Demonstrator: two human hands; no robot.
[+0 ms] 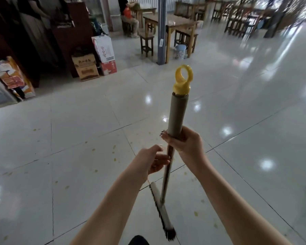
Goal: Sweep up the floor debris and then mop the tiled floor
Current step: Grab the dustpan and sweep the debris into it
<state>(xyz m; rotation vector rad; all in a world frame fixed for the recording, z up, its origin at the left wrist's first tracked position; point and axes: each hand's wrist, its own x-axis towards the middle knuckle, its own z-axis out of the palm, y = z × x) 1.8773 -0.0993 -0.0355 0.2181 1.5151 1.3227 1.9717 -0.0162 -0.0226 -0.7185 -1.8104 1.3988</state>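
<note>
We hold a broom (167, 175) upright, its bristle head (163, 218) on the tiled floor (78, 129) near us. Our right hand (184, 144) curls around the grey grip (177, 114); our left hand (153, 160) sits just beside the broom, lower down, fingers loosely open, holding nothing. Around it yellowish specks (114, 159) dot the tiles; cardboard boxes (94, 64) stand far left

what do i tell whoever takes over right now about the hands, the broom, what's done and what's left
The right hand grips the broom handle at the bottom of its grey sleeve.
The left hand is open beside the shaft, not closed round it.
The broom head is down on the tiled floor, near the feet.
Yellowish debris lies scattered over the tiles, so sweeping is not finished.
Left: sweep it all up, then mop.
</note>
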